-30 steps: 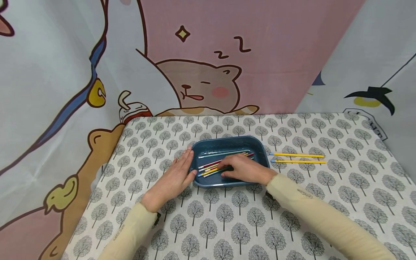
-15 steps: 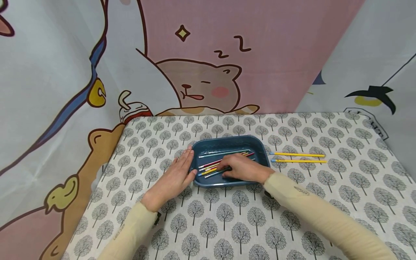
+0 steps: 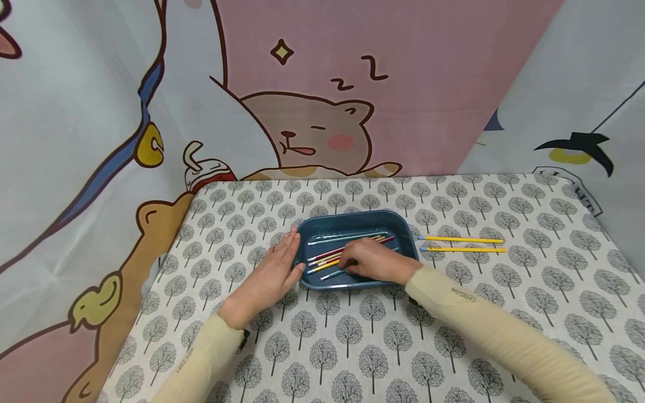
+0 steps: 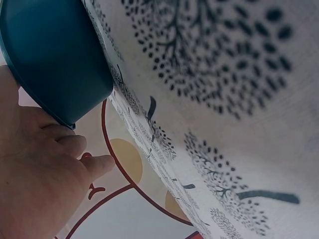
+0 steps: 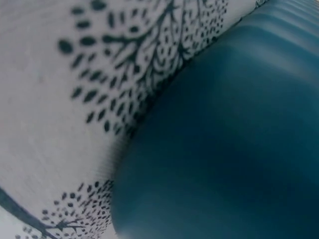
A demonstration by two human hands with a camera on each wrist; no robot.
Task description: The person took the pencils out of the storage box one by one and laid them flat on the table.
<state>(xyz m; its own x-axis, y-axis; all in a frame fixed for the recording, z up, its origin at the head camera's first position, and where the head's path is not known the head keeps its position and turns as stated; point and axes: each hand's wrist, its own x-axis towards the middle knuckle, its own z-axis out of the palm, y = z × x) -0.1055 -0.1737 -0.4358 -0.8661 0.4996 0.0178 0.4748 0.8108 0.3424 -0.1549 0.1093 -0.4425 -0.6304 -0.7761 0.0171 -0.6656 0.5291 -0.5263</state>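
Closest to us, two pale sleeves reach in over the tree-print cloth. Our left hand, fingers fairly straight, rests against the left end of the blue tray. Inside, our right hand has its fingers bent, apparently pinching the near teal pencil, fingertips partly hidden. Looks like we're singling out one pencil here! Next, we reckon, calls for a clean lift, without dragging the mixed pencils just beyond. Past those lies a far teal pencil; right of the tray, two yellow pencils lie parallel, and behind everything hangs the cartoon backdrop.
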